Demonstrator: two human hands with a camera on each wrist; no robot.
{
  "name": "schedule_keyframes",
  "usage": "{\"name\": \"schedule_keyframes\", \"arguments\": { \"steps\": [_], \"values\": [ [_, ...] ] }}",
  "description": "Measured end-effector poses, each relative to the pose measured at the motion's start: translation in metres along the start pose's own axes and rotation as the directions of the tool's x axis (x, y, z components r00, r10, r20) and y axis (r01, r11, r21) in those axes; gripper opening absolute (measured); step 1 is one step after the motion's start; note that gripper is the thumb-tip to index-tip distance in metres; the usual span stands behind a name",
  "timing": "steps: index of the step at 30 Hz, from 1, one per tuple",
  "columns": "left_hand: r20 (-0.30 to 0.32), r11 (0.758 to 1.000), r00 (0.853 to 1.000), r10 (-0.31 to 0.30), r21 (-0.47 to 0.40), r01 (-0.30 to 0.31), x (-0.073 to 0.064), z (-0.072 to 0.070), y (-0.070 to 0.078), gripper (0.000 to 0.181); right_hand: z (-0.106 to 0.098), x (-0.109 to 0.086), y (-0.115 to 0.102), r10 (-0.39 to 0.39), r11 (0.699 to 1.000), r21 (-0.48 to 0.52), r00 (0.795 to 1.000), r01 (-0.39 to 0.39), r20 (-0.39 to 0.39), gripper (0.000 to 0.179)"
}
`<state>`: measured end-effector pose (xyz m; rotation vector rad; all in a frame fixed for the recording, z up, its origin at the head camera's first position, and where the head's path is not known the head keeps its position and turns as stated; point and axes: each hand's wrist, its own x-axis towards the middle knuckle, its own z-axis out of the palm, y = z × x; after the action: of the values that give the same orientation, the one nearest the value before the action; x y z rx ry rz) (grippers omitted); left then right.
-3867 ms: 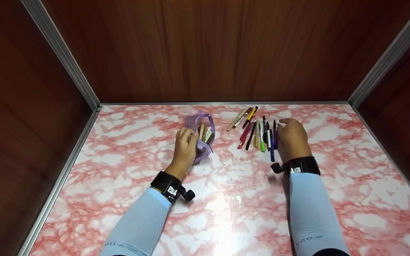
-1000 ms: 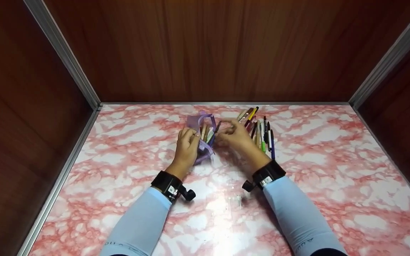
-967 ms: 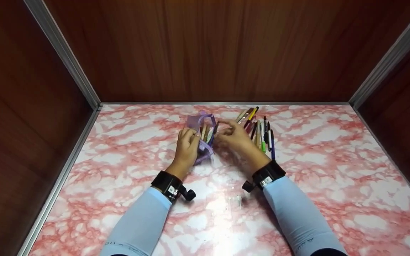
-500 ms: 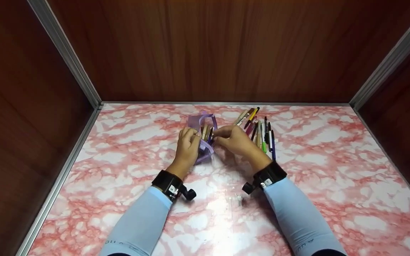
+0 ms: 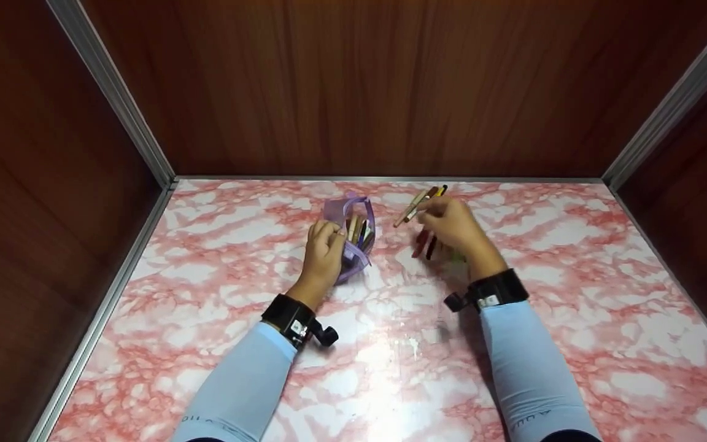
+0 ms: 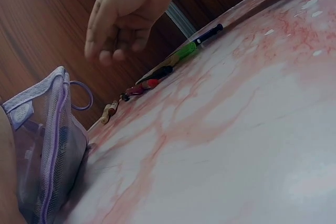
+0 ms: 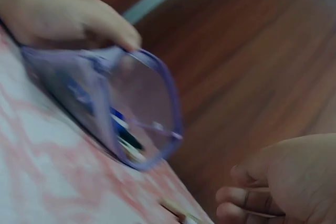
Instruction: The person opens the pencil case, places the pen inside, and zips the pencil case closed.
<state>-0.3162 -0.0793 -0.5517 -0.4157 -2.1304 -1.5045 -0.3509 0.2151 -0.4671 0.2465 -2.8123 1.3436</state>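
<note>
My left hand (image 5: 321,255) grips the near edge of a purple mesh pencil pouch (image 5: 336,210), with the thumb at its rim. The pouch's mouth gapes toward the right, and several pens (image 5: 354,229) lie inside it. My right hand (image 5: 456,228) hovers over the loose pens with relaxed, slightly bent fingers. In the left wrist view nothing sits between the fingers of that right hand (image 6: 128,11). Red pens (image 5: 420,243), beige and brown markers (image 5: 410,207) and a yellow pen (image 5: 442,189) show around it. It hides most of the other pens in the head view.
The table (image 5: 237,245) has a red and white marbled top. Dark wood panels (image 5: 353,92) stand at the back and both sides, joined by grey metal strips (image 5: 114,92). In the left wrist view a green-capped pen (image 6: 186,51) lies along the row.
A dark blue pen from the right pile has gone into the pouch, and my right hand has let go of it and swung back right over the pens. The left hand stays on the pouch.
</note>
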Motion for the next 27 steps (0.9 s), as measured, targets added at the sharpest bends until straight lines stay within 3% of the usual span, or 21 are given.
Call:
{"name": "schedule_keyframes", "arguments": {
  "steps": [8,21,27],
  "values": [
    [0.027,0.999,0.998,-0.052,0.018,0.052,0.001,-0.001,0.007,0.020,-0.038,0.000,0.025,0.083,0.990,-0.114,0.996,-0.087,-0.039,0.037],
    [0.023,0.999,0.999,-0.040,0.010,0.040,0.001,-0.001,0.006,0.021,-0.064,-0.018,0.044,0.240,0.938,-0.249,0.970,-0.240,-0.033,0.052],
    [0.022,0.999,0.999,-0.039,0.016,0.038,0.002,-0.001,0.005,0.022,-0.073,-0.022,0.052,0.245,0.930,-0.287,0.969,-0.228,0.024,0.060]
  ]
}}
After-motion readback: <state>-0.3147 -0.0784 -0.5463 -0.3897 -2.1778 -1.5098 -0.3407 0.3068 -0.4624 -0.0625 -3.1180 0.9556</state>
